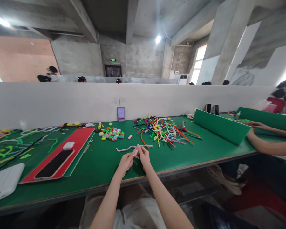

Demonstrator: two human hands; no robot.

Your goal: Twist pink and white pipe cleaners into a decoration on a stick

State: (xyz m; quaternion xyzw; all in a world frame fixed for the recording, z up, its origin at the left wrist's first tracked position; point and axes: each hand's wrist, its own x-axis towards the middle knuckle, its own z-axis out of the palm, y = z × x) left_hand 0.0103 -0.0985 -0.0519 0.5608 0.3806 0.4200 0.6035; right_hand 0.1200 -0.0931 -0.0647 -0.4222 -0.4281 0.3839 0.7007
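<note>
My left hand (126, 162) is closed round a small pink piece (135, 152) near the front edge of the green table. Beside it, my right hand (144, 156) pinches a pale lilac fuzzy stem (126, 149), whose two ends stick out left and right of the fingers. The fingertips of both hands meet around the middle of the stem. Just beyond them lies another small pink piece (130, 137). A tangled heap of coloured fuzzy stems (162, 128) is behind and to the right, and a cluster of small coloured pieces (111, 134) is behind and to the left.
A red board (79, 140) with a dark phone (54, 163) lies left on the green table (97, 171). A lit phone (121, 114) leans against the white partition (145, 98). Right, a green divider (221, 127) stands before another person's arms (269, 143).
</note>
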